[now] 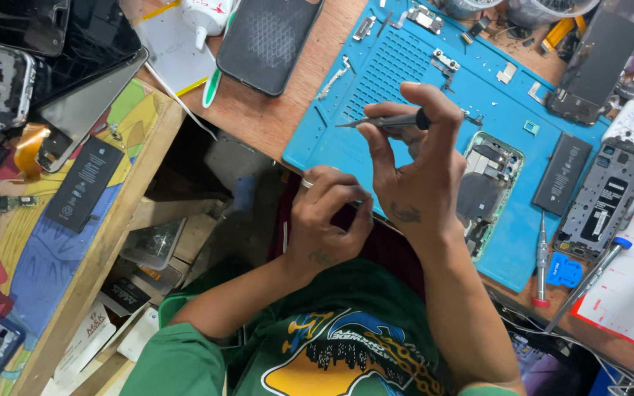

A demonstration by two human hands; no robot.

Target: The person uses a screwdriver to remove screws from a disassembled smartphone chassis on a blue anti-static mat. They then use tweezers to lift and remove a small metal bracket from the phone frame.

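My right hand (pixel 412 165) grips a thin dark-handled metal tool (pixel 387 121), with its fine tip pointing left over the blue work mat (pixel 405 66). Just below and left of it, my left hand (pixel 324 220) has its fingers curled tightly together, a ring on one finger. Whether it pinches a small part is hidden. An opened phone body (pixel 489 183) with its insides exposed lies on the mat, right beside my right hand. A black battery (pixel 563 174) lies to the right of it.
Small metal brackets are scattered on the mat's far part. A black phone case (pixel 269 40) lies at the far left of the mat. Two screwdrivers (pixel 541 257) and a blue pick (pixel 565 270) lie at the right, near another phone frame (pixel 607 198). A second battery (pixel 82 183) rests on the left shelf.
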